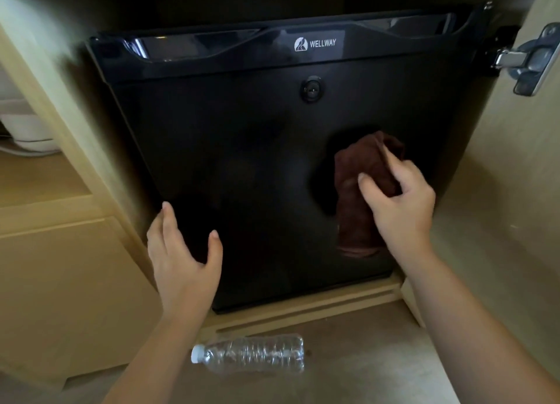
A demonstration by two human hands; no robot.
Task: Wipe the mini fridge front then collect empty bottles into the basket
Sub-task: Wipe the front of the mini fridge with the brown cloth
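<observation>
A black mini fridge (242, 149) with a glossy door and a white WELLWAY logo sits inside a wooden cabinet. My right hand (400, 203) grips a dark brown cloth (360, 173) and presses it against the lower right part of the door. My left hand (181, 252) rests with fingers spread at the door's lower left edge, holding nothing. An empty clear plastic bottle (251, 355) with a white cap lies on its side on the floor below the fridge. No basket is in view.
The cabinet door stands open at the right, with a metal hinge (527, 61) near the top. A wooden cabinet side and drawer front (66, 282) are at the left. White objects (27, 131) sit on a shelf at far left.
</observation>
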